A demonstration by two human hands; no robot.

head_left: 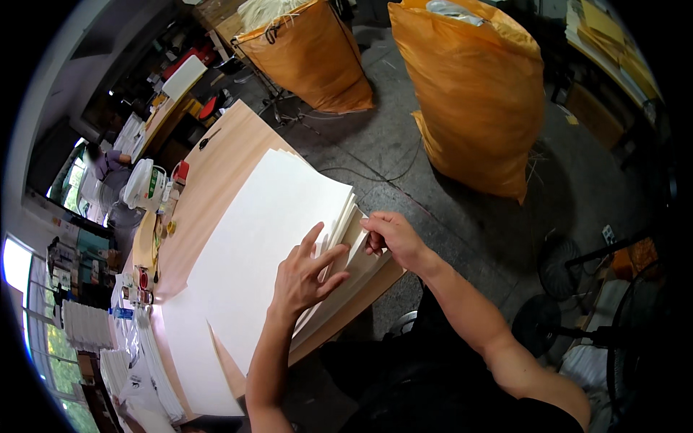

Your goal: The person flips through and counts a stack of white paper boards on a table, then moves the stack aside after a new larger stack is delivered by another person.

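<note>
A stack of large white paper sheets [267,216] lies on the wooden table in front of me, its layers fanned apart along the right edge. My left hand [307,276] is open over that edge, fingers spread. Whether its fingertips touch the top sheet, I cannot tell. At the stack's far right corner my right hand [390,237] is closed, thumb and curled fingers pinching the edge of a lower sheet. A separate white sheet [189,346] rests to the left, partly beside the stack.
Scissors [208,139] lie at the table's [224,155] far end. A white bucket [143,184] and tape rolls [144,287] line the left side. Two orange sacks [473,101] stand on the floor beyond, and fans [548,325] are at right. Another person [108,162] is at far left.
</note>
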